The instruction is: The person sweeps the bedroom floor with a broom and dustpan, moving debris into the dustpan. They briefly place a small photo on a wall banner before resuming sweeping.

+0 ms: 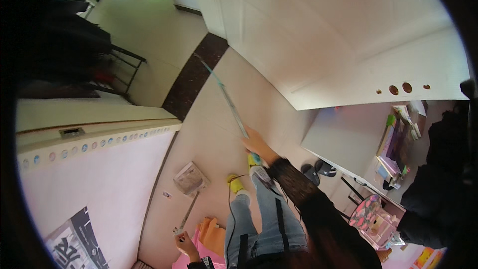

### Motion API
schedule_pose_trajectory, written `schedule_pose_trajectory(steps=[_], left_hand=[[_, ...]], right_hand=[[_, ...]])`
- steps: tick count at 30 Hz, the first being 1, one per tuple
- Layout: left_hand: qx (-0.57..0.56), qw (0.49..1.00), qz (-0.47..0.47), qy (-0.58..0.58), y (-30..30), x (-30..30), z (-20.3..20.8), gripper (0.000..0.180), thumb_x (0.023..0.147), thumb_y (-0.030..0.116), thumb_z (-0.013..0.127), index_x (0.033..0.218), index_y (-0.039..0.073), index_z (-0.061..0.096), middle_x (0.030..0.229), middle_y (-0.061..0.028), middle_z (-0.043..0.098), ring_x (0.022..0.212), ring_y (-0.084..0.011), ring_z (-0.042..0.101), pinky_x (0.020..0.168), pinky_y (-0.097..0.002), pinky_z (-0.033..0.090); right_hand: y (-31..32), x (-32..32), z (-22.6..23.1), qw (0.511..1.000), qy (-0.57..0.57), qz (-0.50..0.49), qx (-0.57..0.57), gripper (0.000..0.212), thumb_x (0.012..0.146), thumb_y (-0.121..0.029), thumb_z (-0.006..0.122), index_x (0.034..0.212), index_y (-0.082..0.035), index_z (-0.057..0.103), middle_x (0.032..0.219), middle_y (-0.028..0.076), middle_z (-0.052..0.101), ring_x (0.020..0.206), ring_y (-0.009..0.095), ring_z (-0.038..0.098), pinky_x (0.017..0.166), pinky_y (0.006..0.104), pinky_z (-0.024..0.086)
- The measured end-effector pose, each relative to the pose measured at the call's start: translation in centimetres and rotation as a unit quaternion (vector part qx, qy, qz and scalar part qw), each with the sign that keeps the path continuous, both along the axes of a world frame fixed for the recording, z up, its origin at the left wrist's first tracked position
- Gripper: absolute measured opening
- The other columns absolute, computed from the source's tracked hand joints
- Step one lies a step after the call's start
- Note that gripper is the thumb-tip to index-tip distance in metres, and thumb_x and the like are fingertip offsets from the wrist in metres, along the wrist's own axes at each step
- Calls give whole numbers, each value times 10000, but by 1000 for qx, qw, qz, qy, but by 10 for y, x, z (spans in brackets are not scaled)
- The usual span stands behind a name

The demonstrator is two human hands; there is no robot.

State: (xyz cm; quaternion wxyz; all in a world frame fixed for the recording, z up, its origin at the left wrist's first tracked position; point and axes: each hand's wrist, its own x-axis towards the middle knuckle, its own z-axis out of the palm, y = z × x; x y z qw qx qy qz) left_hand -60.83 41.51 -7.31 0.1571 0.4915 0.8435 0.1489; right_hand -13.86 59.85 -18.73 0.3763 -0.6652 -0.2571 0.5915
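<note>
My right hand (258, 145) is closed round a long, thin grey-teal pole (230, 102). The pole slants away over the floor, its far end near the dark doorway strip; no head shows at that end. At the lower left, my left hand (185, 245) grips the top of a slim handle. That handle runs down to a pale, box-shaped pan on the floor, which looks like a long-handled dustpan (191, 178). The pan sits left of my yellow shoes (235, 183). Beside my left hand are a pink bag (201, 241) and an orange-brown item (211, 231).
A white door (343, 45) stands at the upper right, and a dark threshold strip (196, 74) crosses the doorway. To the left is a white wall (99, 179). Dark slippers (318, 171), a desk (343, 139) with books and a flowered stool (368, 214) stand to the right.
</note>
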Motion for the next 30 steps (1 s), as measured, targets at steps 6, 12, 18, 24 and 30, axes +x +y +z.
schedule_pose_trajectory(steps=[6,12,18,24,30], left_hand=[[12,997,33,-73,-8,-5,13,169,821,94,711,745,15,582,656,14,477,611,-98,414,554,-274,340],[11,989,-38,-141,-15,-34,29,158,850,84,687,758,22,574,683,18,474,601,-78,414,557,-246,347],[-61,983,-37,-169,-12,-65,26,147,837,106,694,804,19,580,713,-41,528,714,-167,518,690,-321,426],[0,984,-127,126,9,-43,37,146,794,139,732,866,46,646,1099,-205,512,1126,-349,415,951,-451,365],[117,947,-283,-98,104,104,57,145,856,109,690,918,-2,621,1206,-225,463,1195,-361,413,1023,-451,326]], right_hand=[[-192,13,31,967,-194,62,-153,565,820,-121,547,1363,4,452,825,201,659,572,283,642,588,371,543],[-290,-6,13,955,26,-74,-287,682,789,-89,591,1432,10,386,716,142,623,543,232,622,496,362,510],[-302,-79,2,891,230,-341,-193,417,869,-40,537,1271,3,437,643,105,545,500,201,541,441,357,443],[-273,-99,13,934,176,-265,-158,425,894,-22,456,1293,33,320,626,104,512,468,177,497,406,338,410],[-235,-70,13,918,248,-279,-135,226,911,-43,467,1125,15,420,603,119,517,411,200,503,373,356,410]])
